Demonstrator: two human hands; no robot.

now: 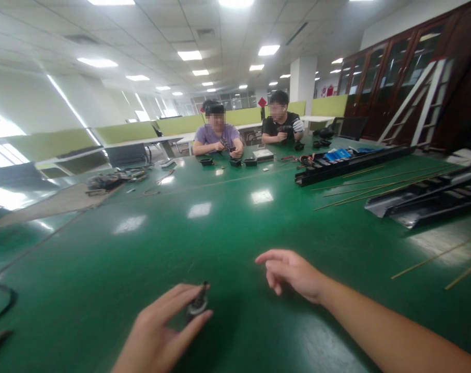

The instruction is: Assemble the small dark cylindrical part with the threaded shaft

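My left hand [163, 324] is closed around a small dark part with a grey ring and a narrow upright tip [197, 305], gripped between thumb and fingers just above the green tabletop [227, 238]. What kind of part it is, I cannot make out. To the right, my right hand [290, 272] hovers over the table with its index finger stretched out and the other fingers loosely bent. Nothing shows in it, and it is apart from the part in my left hand.
Long black metal channels [425, 199] and thin yellowish rods [359, 194] lie at the right. Across the table two people [218, 134] handle tools near small black boxes [235, 162]. A cluttered heap [103, 180] sits at the far left. A ladder [425, 103] stands behind, right.
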